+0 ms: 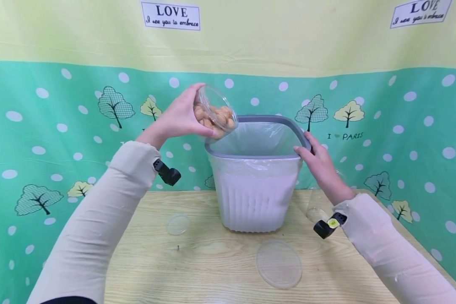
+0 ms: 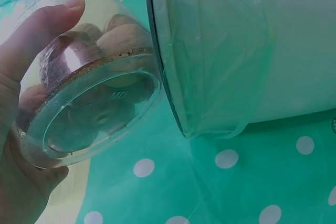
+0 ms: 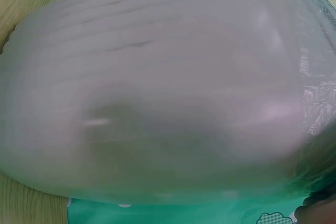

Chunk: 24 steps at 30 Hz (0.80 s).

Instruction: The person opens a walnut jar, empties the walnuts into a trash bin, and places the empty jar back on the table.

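My left hand (image 1: 180, 114) grips a clear plastic jar (image 1: 215, 95) tipped to the right at the left side of the bin's rim. Round light-brown pieces (image 1: 207, 123), walnut-like, lie inside it. In the left wrist view, the jar's base (image 2: 105, 114) faces the camera and thumb and fingers wrap its sides. A pale waste bin (image 1: 254, 194) with a grey rim (image 1: 251, 157) and a clear liner (image 1: 266, 137) stands on the table. At its right side, my right hand (image 1: 319, 160) holds the rim. The bin's wall (image 3: 157, 93) fills most of the right wrist view; its bottom inside is hidden.
On the wooden table (image 1: 213, 270) lie a small clear lid (image 1: 177, 224) at left and a larger clear lid (image 1: 279, 264) in front. Another clear container (image 1: 314, 211) stands right of the bin, partly behind my right forearm. A printed curtain (image 1: 72, 139) hangs behind.
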Tool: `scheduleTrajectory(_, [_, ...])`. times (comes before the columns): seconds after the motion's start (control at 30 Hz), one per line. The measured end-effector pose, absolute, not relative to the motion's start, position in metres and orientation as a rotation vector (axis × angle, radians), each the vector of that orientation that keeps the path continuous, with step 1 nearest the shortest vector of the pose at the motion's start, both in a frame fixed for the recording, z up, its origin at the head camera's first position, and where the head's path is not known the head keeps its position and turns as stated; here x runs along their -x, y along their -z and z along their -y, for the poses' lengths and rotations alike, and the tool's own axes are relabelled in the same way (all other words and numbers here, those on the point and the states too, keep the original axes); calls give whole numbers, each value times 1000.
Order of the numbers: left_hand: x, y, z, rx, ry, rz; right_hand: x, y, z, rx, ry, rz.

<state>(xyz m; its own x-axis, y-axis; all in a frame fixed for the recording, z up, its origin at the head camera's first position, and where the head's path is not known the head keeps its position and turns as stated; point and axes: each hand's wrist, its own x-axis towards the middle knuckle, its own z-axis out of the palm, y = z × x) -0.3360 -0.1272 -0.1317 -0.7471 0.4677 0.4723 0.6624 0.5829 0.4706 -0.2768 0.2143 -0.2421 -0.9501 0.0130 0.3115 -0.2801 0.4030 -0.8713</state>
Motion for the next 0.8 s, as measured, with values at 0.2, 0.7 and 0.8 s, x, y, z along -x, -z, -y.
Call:
scheduleTrajectory(0.2, [340, 132, 121, 963, 893, 2481, 276, 241, -217, -230, -1532, 2402])
scheduleTrajectory(0.7, [343, 136, 112, 1009, 736, 2442, 275, 242, -216, -224, -1546, 2410])
scheduleTrajectory(0.8, [343, 136, 111, 1016, 702, 2440, 276, 242, -215, -230, -1536, 2411])
